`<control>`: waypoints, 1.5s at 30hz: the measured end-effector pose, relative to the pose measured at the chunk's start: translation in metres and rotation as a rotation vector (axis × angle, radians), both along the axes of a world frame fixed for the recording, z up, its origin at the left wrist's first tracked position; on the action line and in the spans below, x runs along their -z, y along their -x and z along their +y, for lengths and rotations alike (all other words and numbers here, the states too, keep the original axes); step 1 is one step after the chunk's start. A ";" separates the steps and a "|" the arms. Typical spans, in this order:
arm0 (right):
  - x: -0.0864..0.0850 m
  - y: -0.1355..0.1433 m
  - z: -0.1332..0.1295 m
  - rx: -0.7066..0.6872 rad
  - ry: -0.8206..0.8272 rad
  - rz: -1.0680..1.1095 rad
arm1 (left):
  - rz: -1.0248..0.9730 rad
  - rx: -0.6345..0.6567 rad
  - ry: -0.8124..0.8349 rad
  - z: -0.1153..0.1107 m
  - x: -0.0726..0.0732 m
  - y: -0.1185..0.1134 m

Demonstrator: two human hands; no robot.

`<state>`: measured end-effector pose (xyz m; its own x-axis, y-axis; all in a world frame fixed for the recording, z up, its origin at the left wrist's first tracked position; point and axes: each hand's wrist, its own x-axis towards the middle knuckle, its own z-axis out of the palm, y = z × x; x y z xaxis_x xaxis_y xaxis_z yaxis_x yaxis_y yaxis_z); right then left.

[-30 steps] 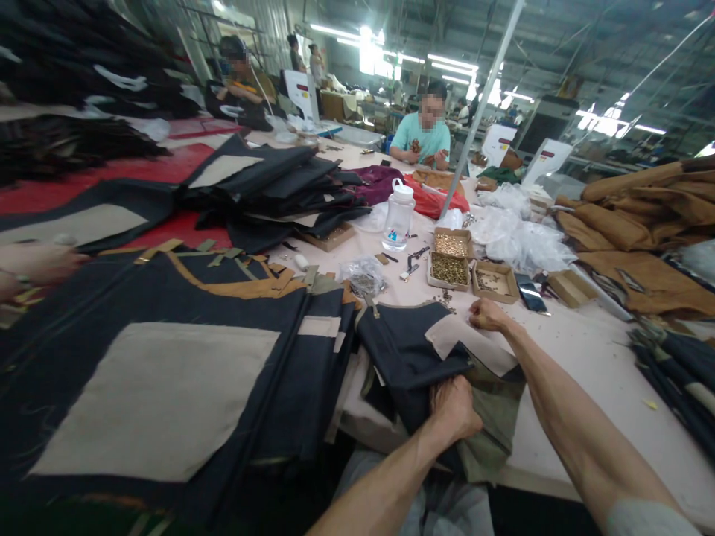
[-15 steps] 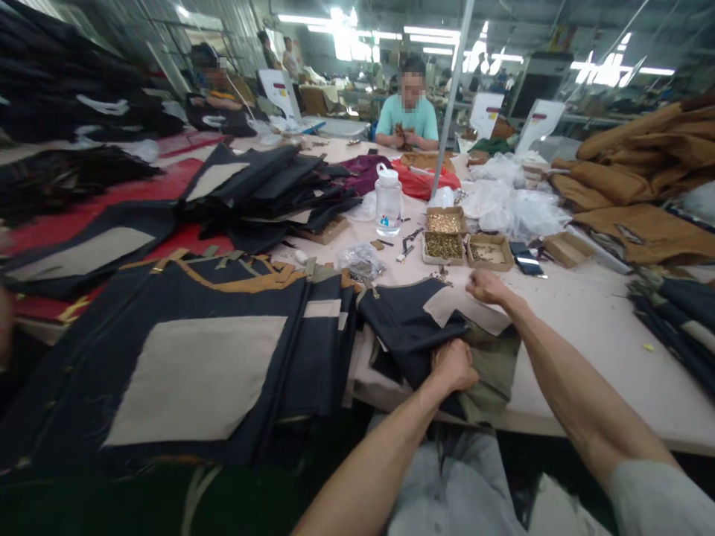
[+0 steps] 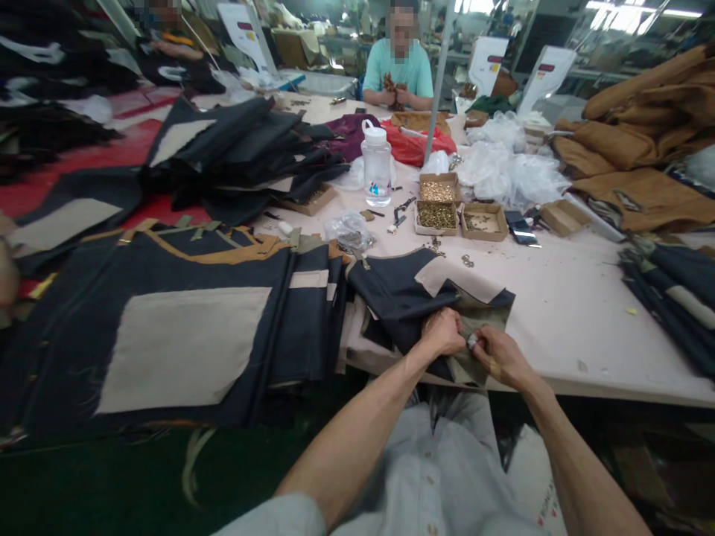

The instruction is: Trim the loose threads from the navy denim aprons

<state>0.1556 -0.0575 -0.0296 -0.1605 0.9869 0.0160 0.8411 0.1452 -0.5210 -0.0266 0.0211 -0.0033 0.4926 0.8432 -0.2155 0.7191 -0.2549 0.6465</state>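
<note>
In front of me a dark navy garment piece (image 3: 385,286) with a beige patch (image 3: 455,281) and an olive underside lies partly over the table's front edge. My left hand (image 3: 445,333) is closed on its fold, the fingertips tucked against the cloth. Just to the right, my right hand (image 3: 503,356) pinches a small whitish object (image 3: 473,341), too small to name, close to the olive cloth (image 3: 468,365). A few small metal pieces (image 3: 468,260) lie on the table beyond the garment piece.
Open boxes of brass-coloured fittings (image 3: 436,216) stand beyond the hands, near a water bottle (image 3: 377,165). Stacked dark garments (image 3: 184,335) fill the left; brown garments (image 3: 642,201) lie at right. A metal pole (image 3: 439,89) rises mid-table. A co-worker (image 3: 398,67) sits opposite.
My right hand has come down and back from the far side of the garment piece to beside my left hand, now with a small whitish object in its fingers. The view has tilted downward.
</note>
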 end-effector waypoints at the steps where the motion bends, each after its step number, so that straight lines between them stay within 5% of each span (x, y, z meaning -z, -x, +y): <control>1: 0.002 -0.001 0.002 -0.005 -0.006 0.002 | 0.001 0.000 0.001 0.000 0.000 0.000; 9: 0.001 -0.001 0.001 -0.029 -0.038 0.125 | -0.003 -0.021 -0.010 -0.001 0.004 -0.001; 26: -0.005 -0.006 0.039 0.162 0.370 0.284 | -0.059 -0.061 -0.007 -0.002 0.010 -0.001; 32: -0.012 -0.010 0.050 0.116 0.521 0.377 | -0.090 -0.067 0.021 -0.001 0.009 -0.001; 45: 0.003 0.002 0.090 0.123 0.502 -0.050 | -0.087 -0.154 0.009 -0.004 0.007 0.016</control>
<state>0.1541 0.0328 -0.0322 -0.0317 0.8825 -0.4692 0.8618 -0.2137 -0.4600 -0.0428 0.0168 -0.0100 0.3747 0.9084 -0.1857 0.6906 -0.1398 0.7095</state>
